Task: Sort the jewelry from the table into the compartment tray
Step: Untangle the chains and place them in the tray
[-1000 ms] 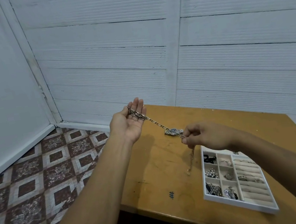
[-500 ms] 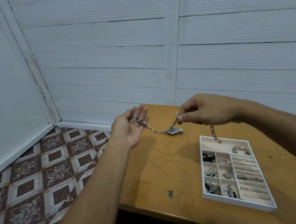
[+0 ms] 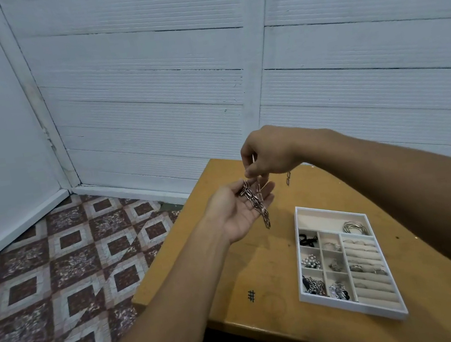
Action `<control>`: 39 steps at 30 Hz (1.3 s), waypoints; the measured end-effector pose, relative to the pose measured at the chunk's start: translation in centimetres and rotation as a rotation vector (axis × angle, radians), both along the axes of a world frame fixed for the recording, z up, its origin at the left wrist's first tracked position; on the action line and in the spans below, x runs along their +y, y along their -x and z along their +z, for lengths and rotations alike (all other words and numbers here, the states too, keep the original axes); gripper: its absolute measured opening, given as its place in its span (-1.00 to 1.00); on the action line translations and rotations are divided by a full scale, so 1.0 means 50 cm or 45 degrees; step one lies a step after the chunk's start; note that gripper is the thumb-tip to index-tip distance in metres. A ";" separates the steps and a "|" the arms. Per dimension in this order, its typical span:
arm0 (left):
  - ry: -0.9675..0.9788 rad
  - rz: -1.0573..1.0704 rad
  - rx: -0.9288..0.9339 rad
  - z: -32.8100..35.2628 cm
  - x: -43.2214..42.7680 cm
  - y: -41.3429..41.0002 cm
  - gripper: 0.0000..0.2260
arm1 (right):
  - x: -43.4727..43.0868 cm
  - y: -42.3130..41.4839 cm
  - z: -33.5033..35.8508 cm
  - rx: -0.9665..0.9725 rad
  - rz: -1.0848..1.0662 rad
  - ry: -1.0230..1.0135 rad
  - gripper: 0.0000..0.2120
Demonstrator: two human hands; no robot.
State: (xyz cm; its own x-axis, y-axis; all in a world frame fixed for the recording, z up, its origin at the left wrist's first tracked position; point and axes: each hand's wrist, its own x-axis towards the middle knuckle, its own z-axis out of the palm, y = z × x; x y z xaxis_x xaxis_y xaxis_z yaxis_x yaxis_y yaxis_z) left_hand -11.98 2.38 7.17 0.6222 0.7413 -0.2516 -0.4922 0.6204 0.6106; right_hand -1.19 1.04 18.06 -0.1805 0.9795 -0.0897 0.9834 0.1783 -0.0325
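A person stands at a wooden desk in a white-panelled corner, both hands raised above its far left end. The left hand lies palm up with fingers relaxed and slightly spread, and a metal link chain is draped in folds across the palm, one loop hanging off the edge at five o'clock. The right hand, directly above at twelve o'clock, pinches an upper stretch of the same chain between thumb and fingertips. A short loose end dangles from that hand at four o'clock.

The white compartment tray sits on the desk at about four o'clock from the hands, well apart from them. Silver bangles lie in the right end of its long far compartment. Cream ring rolls fill its right side, and dark and silver pieces lie in the small squares on its left. A black hash mark is inked on the desk at nine o'clock from the tray's near corner.
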 end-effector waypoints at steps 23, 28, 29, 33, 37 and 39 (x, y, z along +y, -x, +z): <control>-0.175 -0.042 0.123 -0.005 -0.003 -0.002 -0.82 | 0.022 0.001 -0.007 0.005 -0.060 -0.017 -0.89; -0.129 -0.021 0.072 -0.002 -0.006 0.002 -0.73 | 0.014 -0.024 -0.015 0.016 -0.125 -0.029 -0.84; -0.120 -0.021 0.050 -0.002 -0.006 0.002 -0.71 | 0.013 -0.027 -0.018 0.002 -0.130 -0.034 -0.86; -0.086 -0.007 -0.019 0.002 -0.010 -0.002 -0.67 | 0.006 -0.038 -0.022 -0.006 -0.127 -0.081 -0.93; -0.063 0.014 -0.026 0.000 -0.003 -0.001 -0.66 | -0.004 -0.049 -0.017 0.093 -0.145 -0.059 -0.89; -0.040 0.035 -0.032 -0.002 0.004 0.000 -0.69 | -0.009 -0.053 -0.016 0.179 -0.155 -0.011 -0.86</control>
State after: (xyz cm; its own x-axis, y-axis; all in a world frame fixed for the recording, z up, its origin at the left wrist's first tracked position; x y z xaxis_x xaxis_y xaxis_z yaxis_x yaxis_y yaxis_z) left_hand -11.98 2.56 7.06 0.6076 0.7653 -0.2123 -0.5241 0.5872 0.6169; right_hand 1.46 0.58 17.26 -0.0710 0.9954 -0.0637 0.9836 0.0592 -0.1704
